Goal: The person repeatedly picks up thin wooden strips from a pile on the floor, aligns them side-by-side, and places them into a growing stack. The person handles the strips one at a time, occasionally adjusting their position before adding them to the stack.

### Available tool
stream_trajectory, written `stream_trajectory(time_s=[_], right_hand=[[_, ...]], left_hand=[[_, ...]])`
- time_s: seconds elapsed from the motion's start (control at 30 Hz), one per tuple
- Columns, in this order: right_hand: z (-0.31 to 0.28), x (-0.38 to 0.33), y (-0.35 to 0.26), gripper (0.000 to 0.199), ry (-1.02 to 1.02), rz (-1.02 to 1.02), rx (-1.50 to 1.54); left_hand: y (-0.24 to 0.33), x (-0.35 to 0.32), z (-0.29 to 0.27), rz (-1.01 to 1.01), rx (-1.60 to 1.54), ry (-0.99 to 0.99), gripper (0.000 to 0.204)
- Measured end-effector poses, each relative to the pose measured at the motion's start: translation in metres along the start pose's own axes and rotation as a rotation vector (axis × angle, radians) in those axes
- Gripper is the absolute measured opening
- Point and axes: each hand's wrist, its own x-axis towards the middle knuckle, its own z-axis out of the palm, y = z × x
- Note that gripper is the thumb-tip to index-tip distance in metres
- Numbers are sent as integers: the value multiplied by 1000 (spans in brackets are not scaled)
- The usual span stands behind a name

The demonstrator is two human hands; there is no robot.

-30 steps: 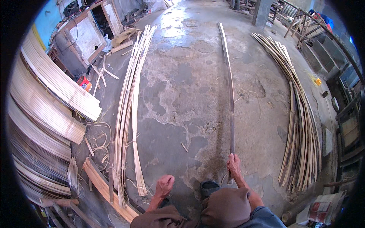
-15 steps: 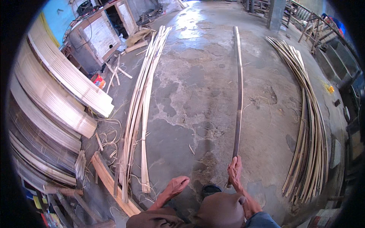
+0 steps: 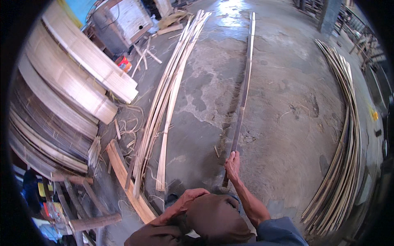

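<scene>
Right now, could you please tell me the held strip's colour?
The strip is dark greyish-brown, paler toward its far end; head view.

My R hand (image 3: 232,165) is out front, approx. mid-view, fingers curled in tight, R thumb (image 3: 233,154) at the far end. R wrist (image 3: 237,180) abt straight; R forearm (image 3: 249,203) bare, slanting fwd + inward from lower R. My L hand (image 3: 192,195) is lower, nearer my body, back of it up, right by my bent knee (image 3: 217,217); fingertips hidden, can't tell how curled. L forearm (image 3: 170,213) slants up + inward from lower L. Hands apart.
</scene>
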Motion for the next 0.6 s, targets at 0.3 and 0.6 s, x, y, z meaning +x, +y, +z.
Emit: stream_trajectory(time_s=[0.3,0.6], right_hand=[[41,-3,2,28,-185,161,188],[36,3,13,31,-322,243,210]], left_hand=[[-54,65,-19,123,338,341,30],[-115,150,-44,-331,-45,188,53]])
